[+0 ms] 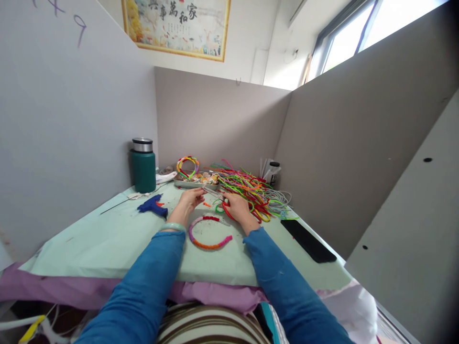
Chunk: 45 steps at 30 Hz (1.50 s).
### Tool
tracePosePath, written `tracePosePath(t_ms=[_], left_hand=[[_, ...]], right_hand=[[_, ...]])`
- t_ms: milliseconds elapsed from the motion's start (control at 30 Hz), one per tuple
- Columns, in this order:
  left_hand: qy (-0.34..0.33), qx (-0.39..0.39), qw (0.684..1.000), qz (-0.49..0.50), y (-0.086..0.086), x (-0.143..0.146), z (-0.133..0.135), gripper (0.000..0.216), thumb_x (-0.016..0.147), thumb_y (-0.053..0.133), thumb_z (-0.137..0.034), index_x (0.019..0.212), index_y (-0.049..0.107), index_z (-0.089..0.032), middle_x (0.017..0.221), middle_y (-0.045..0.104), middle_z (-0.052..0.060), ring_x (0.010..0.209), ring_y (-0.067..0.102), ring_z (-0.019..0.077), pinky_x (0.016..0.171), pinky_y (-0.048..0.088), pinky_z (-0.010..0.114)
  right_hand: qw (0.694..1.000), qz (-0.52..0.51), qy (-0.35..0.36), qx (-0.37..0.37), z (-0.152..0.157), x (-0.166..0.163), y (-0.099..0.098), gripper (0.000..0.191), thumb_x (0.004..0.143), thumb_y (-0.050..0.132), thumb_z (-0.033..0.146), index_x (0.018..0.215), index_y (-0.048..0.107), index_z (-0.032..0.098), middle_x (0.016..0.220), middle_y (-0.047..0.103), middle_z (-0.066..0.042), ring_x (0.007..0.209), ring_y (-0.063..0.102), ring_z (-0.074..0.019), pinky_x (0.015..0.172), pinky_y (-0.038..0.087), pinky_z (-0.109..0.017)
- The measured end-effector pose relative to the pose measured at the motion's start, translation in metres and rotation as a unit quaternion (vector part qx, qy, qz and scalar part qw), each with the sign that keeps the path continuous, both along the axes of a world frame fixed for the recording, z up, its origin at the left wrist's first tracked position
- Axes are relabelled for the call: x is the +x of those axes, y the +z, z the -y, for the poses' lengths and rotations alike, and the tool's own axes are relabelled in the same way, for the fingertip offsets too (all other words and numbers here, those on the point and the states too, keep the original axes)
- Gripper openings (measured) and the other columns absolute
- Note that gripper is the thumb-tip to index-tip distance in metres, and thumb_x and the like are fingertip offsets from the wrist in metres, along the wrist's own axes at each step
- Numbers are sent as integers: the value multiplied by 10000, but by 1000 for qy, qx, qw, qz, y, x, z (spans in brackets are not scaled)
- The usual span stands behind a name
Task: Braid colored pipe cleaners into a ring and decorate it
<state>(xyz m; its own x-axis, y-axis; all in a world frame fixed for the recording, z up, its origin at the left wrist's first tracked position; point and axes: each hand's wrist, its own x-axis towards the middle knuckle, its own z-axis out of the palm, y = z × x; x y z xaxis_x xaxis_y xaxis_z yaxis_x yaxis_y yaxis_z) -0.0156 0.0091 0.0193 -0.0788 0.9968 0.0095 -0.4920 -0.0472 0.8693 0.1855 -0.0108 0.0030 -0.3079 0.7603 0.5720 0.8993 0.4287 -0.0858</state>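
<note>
Scissors (pixel 214 193) are held in the right hand (pixel 236 206), fingers curled round the handles, blades pointed at the left hand (pixel 192 198). There, thumb and fingers are drawn nearly together; whether anything is gripped cannot be told. Fingertips could be nicked if the blades were closed so near. The hoop (pixel 211 246), laid on the table (pixel 107 251) between the sleeves (pixel 143 277), might be knocked by either; stems (pixel 245 184) piled beside could be snagged.

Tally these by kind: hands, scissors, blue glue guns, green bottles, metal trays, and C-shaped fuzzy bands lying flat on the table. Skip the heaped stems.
Hands, left hand and right hand: 2
Scissors: 1
Blue glue gun: 1
Green bottle: 1
Metal tray: 1
C-shaped fuzzy band: 1
Total: 7
</note>
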Motion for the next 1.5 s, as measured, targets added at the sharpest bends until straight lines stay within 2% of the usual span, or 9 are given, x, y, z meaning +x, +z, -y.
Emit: tracePosePath(t_ms=[200, 467, 1033, 1500], left_hand=[[9, -13, 1000, 2, -1, -1, -4, 146, 655, 666, 5, 765, 655, -91, 652, 644, 45, 514, 535, 68, 464, 455, 175], [10, -16, 1000, 7, -1, 0, -3, 145, 644, 674, 9, 746, 652, -92, 666, 652, 50, 506, 534, 70, 463, 440, 186], [34, -6, 999, -22, -3, -2, -5, 139, 634, 672, -21, 735, 646, -113, 691, 652, 51, 533, 544, 87, 519, 455, 216], [33, -14, 999, -18, -3, -2, -5, 175, 613, 701, -14, 757, 653, -102, 683, 648, 53, 503, 536, 72, 490, 445, 202]], right_hand=[[1000, 19, -10, 10, 0, 0, 0, 376, 824, 555, 370, 1182, 588, 261, 1001, 675, -59, 962, 581, -202, 802, 416, -280], [1000, 10, -13, -10, -1, 0, 1, 389, 819, 549, 348, 1202, 583, 289, 1072, 677, -38, 1001, 595, -197, 815, 427, -275], [999, 17, -28, -15, -1, -1, 4, 367, 821, 537, 387, 1170, 614, 303, 1092, 686, -23, 1023, 609, -201, 814, 442, -270], [998, 34, -48, -26, 3, -3, 8, 346, 835, 512, 418, 1142, 629, 308, 1016, 707, -42, 930, 637, -201, 772, 440, -271]])
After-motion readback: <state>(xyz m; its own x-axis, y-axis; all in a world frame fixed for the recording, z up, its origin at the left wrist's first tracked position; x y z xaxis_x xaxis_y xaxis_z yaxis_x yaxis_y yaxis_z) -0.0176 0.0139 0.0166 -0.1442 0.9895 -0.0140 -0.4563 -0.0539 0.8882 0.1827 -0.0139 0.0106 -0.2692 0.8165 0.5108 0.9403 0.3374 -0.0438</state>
